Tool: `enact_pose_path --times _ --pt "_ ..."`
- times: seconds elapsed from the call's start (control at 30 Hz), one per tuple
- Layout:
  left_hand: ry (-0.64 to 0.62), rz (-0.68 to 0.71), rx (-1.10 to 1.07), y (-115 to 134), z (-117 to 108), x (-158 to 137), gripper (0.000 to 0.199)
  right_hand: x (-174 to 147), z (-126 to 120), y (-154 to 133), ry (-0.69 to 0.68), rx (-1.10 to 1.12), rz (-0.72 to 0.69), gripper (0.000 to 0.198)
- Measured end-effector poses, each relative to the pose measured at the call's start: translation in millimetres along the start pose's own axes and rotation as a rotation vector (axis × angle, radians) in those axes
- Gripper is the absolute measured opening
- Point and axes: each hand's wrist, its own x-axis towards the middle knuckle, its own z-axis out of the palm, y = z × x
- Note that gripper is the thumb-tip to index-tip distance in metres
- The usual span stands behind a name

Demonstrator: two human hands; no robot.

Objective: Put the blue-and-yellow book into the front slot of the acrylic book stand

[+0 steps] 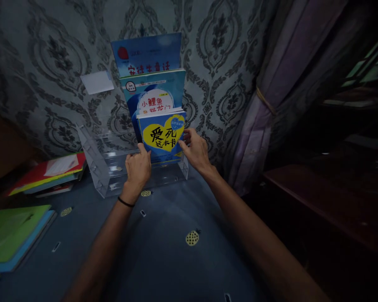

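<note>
Together, left hand [137, 168] and right hand [196, 151] hold a book [161, 137] — blue, yellow-hearted.

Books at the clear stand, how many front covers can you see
3: the yellow-heart book in front, between the left hand and right hand; the teal book behind it; and the blue book highest at the back. More may be hidden behind these.

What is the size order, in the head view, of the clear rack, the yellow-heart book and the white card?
1. Clear rack, by outline
2. Yellow-heart book
3. White card, clearly smallest
</note>
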Motion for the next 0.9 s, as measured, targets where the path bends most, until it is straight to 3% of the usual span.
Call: enact_pose_path --times 0.37,0.57,0.9 --pt "-0.050 -0.021 -0.027 2.5 -4.3 -2.8 0.031 2.2 0.0 3.1 -0.009 -0.029 -0.065 0.036" --pt "-0.008 -0.002 -0.052 4.5 1.0 -4.2 0.030 -2.5 1.9 -3.7 0.024 -0.107 -0.147 0.043" --pt "-0.029 0.010 -0.076 2.3 0.1 -4.8 0.026 -0.6 0.2 0.2 0.021 -0.065 -0.126 0.044"
